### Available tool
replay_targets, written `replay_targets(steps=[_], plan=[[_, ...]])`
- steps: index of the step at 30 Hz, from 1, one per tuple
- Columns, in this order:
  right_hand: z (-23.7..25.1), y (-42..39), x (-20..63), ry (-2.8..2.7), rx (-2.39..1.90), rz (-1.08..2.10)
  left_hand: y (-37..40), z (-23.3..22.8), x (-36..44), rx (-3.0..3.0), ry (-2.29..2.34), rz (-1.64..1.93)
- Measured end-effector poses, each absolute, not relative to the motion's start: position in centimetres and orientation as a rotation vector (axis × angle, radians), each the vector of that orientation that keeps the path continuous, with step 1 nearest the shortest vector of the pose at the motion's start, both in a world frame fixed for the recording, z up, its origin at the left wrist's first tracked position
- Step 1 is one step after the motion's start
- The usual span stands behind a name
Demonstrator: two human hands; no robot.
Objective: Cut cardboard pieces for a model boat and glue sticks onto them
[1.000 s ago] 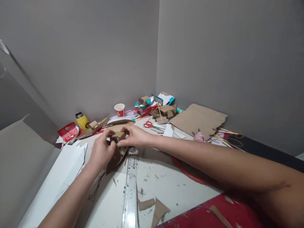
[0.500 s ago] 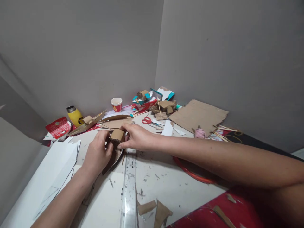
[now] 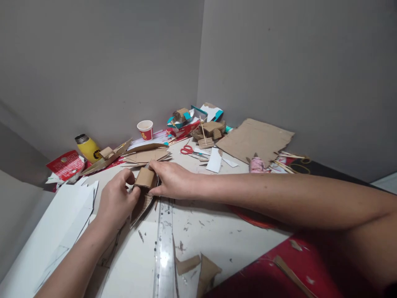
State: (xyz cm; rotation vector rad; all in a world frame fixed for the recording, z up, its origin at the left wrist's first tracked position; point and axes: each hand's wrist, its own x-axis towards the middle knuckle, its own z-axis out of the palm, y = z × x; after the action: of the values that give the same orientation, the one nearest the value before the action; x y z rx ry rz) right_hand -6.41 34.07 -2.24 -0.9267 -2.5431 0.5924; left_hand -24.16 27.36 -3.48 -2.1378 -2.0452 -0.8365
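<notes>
"At the near right corner, what reaches you?"

"I get a red sheet (image 3: 254,275), cropped by the bottom edge and dimmed by shadow. Left of it on the pale surface (image 3: 217,236) lie a pointed cardboard scrap (image 3: 207,271) and a clear ruler (image 3: 164,248), whose near end runs out of my view."

"And the arms?"

"My view cuts the left forearm (image 3: 77,252) at the bottom and the right forearm (image 3: 263,190) at the right. Under the right one I catch part of a curved reddish rim (image 3: 256,219); the rest is covered."

"How are the fingers, and where's the cardboard block (image 3: 145,177)?"

"Between both hands, over a curved cardboard piece (image 3: 143,207) they largely hide. I can't tell if the two are joined. The right hand (image 3: 173,180) pinches the block's right side, forefinger beyond, thumb nearer me. The left hand (image 3: 116,198) is at its left side, fingers curled, thumb and forefinger slightly parted; whether they grip, I can't tell."

"Beyond them?"

"A pink bundle (image 3: 257,164), its base behind the right forearm, then red-handled scissors (image 3: 186,150), their blades hard to trace among paper strips (image 3: 214,160). Farther, I see a paper cup (image 3: 147,135), contents unclear, and a cardboard heap (image 3: 212,127) too jumbled to separate."
</notes>
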Motion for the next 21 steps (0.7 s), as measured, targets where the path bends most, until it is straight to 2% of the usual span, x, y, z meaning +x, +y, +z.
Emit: replay_targets(steps=[21], plan=[[-2.55, 34.05, -6.41, -2.604, -0.947, 0.576, 27.59, -2.59, -24.93, -2.410, -1.937, -0.694]])
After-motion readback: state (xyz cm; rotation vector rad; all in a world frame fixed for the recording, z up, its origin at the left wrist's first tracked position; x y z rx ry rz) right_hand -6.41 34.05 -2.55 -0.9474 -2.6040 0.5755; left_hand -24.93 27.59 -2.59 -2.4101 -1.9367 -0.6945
